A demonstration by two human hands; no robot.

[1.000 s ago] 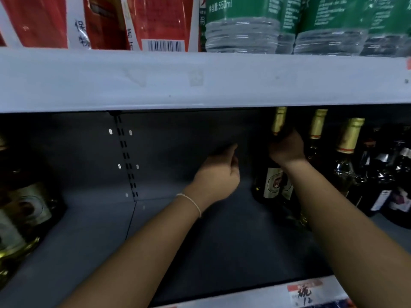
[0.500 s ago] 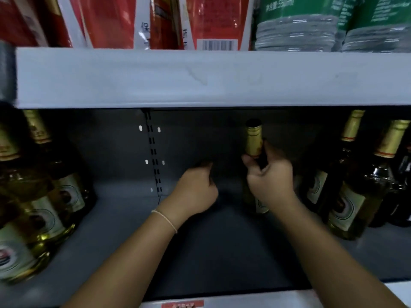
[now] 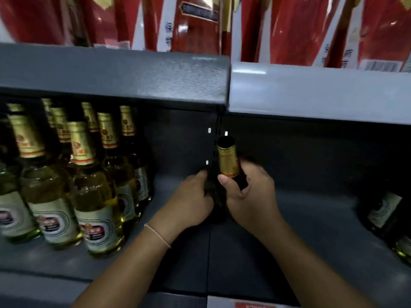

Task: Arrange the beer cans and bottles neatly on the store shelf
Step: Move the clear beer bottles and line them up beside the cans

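A dark beer bottle (image 3: 228, 161) with gold neck foil stands upright in the middle of the grey shelf (image 3: 311, 223). My right hand (image 3: 251, 194) grips it just below the foil, thumb across the front. My left hand (image 3: 191, 201) holds the bottle's left side lower down, fingers curled round the dark glass. To the left, several pale beer bottles (image 3: 93, 196) with gold foil and white labels stand in rows. At the right edge sits another bottle (image 3: 387, 212), only partly in view.
The upper shelf edge (image 3: 133, 76) hangs low over the bottle tops. Red boxed goods (image 3: 195, 23) fill the shelf above. A slotted upright (image 3: 216, 134) runs down the back wall behind the held bottle. Bare shelf floor lies between the left rows and the right bottle.
The view has swung left, bringing the left bottle rows into view. My right hand carried the bottle leftward to the shelf's middle, and my left hand closed in and took hold of its side.
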